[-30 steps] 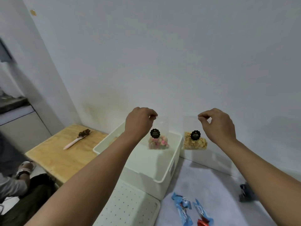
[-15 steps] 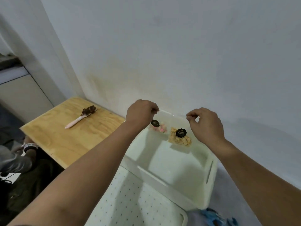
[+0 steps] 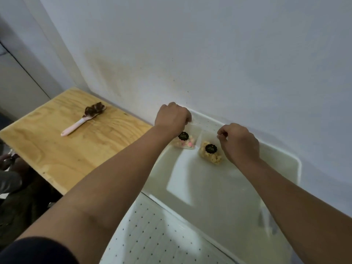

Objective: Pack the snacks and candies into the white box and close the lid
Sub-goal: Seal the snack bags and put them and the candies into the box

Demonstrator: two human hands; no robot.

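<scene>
The white box [image 3: 297, 168] stands open against the wall. Inside it, at the far end, my left hand [image 3: 172, 118] pinches the top of a clear bag of pink and white candies [image 3: 187, 142] with a black round label. My right hand [image 3: 239, 142] pinches the top of a clear bag of yellow snacks [image 3: 210, 155], also black-labelled. Both bags are low in the box, side by side, near its floor. The dotted white lid [image 3: 158, 239] lies flat in front of the box.
A plywood board [image 3: 62, 147] lies left of the box, with a pink-handled spatula [image 3: 83, 119] smeared dark brown on it. The white wall rises directly behind the box. Another person's arm [image 3: 7, 168] shows at the far left edge.
Both hands moved down into the box with their bags, which now sit near the floor at the far end. The view tilted downward; the blue wrapped candies have left the frame.
</scene>
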